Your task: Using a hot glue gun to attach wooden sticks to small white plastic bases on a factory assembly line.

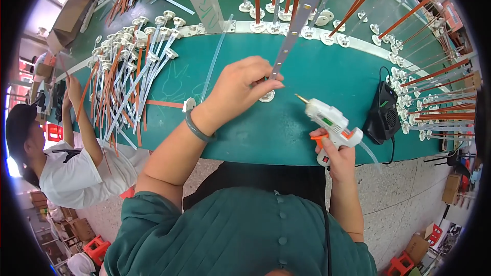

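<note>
The left hand (240,89) has its grip narrowed on a long grey strip (296,23), fingertips pinching it just above its lower end, where a small white round base (267,96) sits on the green desk (327,79). The strip runs up and away from the hand toward the far side of the desk, tilted a little to the right. A dark bangle (197,129) circles that wrist.

The right hand (335,153) holds a white glue gun (332,120) with orange trim, its grip wrapped around the handle at the near edge of the desk. The brass nozzle (302,98) points left toward the round base, near it but apart. A clear glue stick (369,153) pokes out of the gun's back end.

Just right of the gun a black box-shaped device (383,112) with a cable stands on the desk. Beyond it, along the right edge, lie rows of orange strips with white round bases (434,97). On the left of the desk lies a loose heap of white and orange strips with the same bases (128,82). More stand in a row along the pale dividing rail (245,26) across the desk's middle.

At the left a second person (76,168) in a white shirt sits at the same desk, arms raised to its edge
</note>
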Motion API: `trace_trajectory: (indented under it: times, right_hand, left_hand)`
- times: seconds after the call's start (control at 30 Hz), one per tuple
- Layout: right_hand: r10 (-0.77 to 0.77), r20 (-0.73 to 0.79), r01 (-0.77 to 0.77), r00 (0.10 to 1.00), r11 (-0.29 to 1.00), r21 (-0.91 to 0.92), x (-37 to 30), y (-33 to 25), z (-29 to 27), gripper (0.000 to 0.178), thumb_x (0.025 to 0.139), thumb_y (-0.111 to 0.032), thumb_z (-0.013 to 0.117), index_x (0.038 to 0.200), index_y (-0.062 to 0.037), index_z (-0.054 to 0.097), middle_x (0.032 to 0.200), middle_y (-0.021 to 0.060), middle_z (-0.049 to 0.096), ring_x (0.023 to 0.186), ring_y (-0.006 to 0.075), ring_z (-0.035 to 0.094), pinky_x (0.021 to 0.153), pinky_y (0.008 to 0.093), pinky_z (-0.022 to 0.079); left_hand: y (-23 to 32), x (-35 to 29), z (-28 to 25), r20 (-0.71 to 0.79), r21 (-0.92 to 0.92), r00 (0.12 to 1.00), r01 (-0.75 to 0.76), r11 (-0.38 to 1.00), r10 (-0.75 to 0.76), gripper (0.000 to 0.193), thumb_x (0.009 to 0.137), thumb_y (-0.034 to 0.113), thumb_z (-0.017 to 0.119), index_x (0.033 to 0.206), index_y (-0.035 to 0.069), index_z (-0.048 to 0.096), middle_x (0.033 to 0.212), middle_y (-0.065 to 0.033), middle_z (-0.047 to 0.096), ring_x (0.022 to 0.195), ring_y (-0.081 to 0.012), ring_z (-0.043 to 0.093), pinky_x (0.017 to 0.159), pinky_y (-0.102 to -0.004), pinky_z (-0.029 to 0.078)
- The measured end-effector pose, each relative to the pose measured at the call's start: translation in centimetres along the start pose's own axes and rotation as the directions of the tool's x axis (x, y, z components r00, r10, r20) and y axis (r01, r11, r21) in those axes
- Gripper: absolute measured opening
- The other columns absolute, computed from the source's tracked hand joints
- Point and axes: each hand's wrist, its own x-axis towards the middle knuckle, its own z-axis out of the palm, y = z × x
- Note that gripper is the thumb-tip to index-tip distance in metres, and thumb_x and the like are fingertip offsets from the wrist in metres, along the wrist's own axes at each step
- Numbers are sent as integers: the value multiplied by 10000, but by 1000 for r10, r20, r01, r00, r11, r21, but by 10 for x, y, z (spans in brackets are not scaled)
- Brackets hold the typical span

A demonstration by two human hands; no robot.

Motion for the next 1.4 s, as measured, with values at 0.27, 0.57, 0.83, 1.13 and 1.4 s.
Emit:
trace_trajectory:
  times: [0.27, 0.57, 0.83, 1.13, 1.4]
  right_hand:
    - [-13, 81, 28, 997, 981, -191, 14, 5, 26, 302, 871, -105, 633, 1145, 14, 585, 909, 88, 677, 681, 80, 561, 595, 235, 448]
    - [-9, 84, 35, 996, 950, -311, 24, 4, 37, 273, 872, -100, 635, 1110, 24, 588, 880, 73, 656, 683, 77, 556, 590, 229, 441]
    - [-15, 65, 36, 998, 945, -325, 27, 2, 41, 256, 875, -109, 646, 1090, 20, 596, 854, 46, 635, 691, 76, 567, 586, 227, 445]
    - [-5, 44, 17, 999, 961, -276, 26, 3, 38, 247, 871, -116, 656, 1079, 9, 604, 839, 38, 627, 687, 79, 574, 575, 222, 445]
    - [104, 87, -88, 991, 981, -173, 24, -5, 26, 267, 882, -144, 638, 1088, 21, 597, 917, 111, 666, 688, 103, 588, 582, 241, 454]
  left_hand:
    - [-10, -7, 1, 2, -3, 1000, -21, 1000, 21, 108, 776, 118, 754, 833, 37, 713, 728, -76, 625, 637, -214, 609, 568, -314, 489]
    - [-17, -4, 1, -30, 13, 999, -35, 999, 35, 96, 785, 123, 740, 830, 41, 720, 714, -77, 624, 614, -206, 598, 547, -302, 475]
    - [-14, -5, 0, 10, -1, 1000, 17, 1000, -17, 42, 777, 65, 740, 811, 47, 724, 817, -48, 708, 723, -184, 642, 613, -284, 512]
    - [-14, -10, 4, -10, -9, 999, -39, 999, 39, 80, 823, 92, 693, 843, 17, 673, 766, -81, 603, 662, -229, 600, 586, -320, 485]
    - [-10, -11, -4, 149, -24, 987, -56, 998, 59, 117, 900, 30, 535, 1004, 5, 581, 896, -139, 547, 828, -320, 564, 736, -387, 469]
